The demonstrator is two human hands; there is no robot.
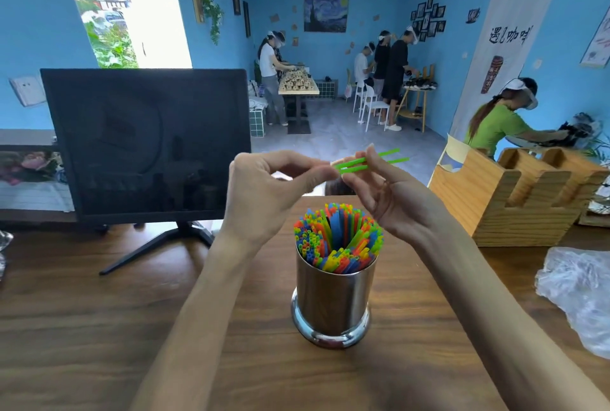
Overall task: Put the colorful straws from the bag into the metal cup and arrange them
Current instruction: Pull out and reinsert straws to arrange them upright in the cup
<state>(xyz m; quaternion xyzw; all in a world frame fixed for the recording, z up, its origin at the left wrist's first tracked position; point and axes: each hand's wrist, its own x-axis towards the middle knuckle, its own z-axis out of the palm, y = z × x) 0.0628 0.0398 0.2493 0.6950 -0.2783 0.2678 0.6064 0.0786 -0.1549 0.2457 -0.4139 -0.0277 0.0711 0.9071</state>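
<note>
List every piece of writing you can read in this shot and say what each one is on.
"遇见咖啡", as best it reads, in black brush strokes on the white hanging banner; the second character is unclear.
Poster at the right edge: print too small to read.
Metal cup, straws, monitor, plastic bag: no text visible.

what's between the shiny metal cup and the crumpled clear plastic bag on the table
Head view: only bare brown wooden tabletop lies between the shiny metal cup and the crumpled clear plastic bag.
</note>
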